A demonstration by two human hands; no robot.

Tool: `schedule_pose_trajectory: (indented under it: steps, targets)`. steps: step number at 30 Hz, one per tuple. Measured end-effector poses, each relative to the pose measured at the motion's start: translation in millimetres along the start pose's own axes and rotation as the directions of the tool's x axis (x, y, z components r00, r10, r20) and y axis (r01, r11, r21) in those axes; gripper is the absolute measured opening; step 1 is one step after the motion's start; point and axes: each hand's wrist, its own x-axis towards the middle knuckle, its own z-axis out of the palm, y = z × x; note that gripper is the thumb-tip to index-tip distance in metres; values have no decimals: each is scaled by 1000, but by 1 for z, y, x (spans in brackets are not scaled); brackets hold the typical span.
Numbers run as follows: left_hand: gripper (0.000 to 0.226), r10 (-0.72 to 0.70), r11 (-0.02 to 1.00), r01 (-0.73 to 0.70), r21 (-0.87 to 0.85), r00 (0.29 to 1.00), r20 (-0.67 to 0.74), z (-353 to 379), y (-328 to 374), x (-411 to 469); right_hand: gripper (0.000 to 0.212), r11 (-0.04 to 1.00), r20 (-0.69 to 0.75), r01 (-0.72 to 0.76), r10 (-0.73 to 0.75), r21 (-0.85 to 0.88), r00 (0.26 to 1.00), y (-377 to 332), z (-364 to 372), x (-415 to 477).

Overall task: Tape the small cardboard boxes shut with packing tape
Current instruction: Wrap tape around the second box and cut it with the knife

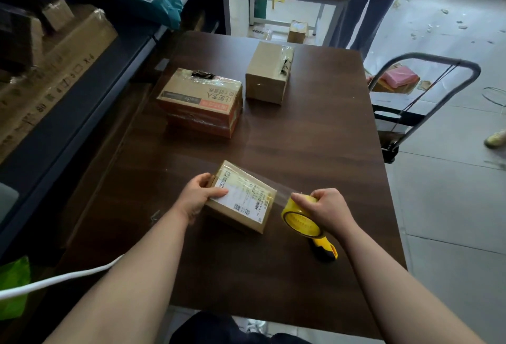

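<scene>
A small cardboard box [246, 206] with a white shipping label lies near the front of the dark wooden table [315, 135]. My left hand [201, 195] grips its left end, thumb on the label. My right hand [325, 210] holds a yellow roll of packing tape [297, 220] just right of the box. A clear strip of tape stretches from the roll to the box's right edge. A yellow and black utility knife [325, 249] lies on the table under my right wrist.
Two more boxes stand farther back: a printed carton [202, 102] at centre-left and a plain taped box [269, 72] to its right. Shelving with cartons runs along the left. A hand trolley [405, 108] stands off the table's right edge. A person stands at the back right.
</scene>
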Motion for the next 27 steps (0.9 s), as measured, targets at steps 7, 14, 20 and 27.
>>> schedule_pose_trajectory:
  steps: [7,14,20,27]
  targets:
    - [87,-40,997,40,-66,999,5,-9,-13,7,52,996,23,-48,50,-81,998,-1,16,11]
    - [79,-65,990,65,-128,998,5,-12,-16,9,53,986,50,-76,85,-150,995,-3,27,21]
    - [79,-99,980,100,-173,995,13,-16,-22,12,56,980,81,-97,113,-176,990,-3,35,30]
    - [70,-146,960,152,-236,988,42,-18,-27,15,58,976,96,-105,126,-192,987,-3,45,35]
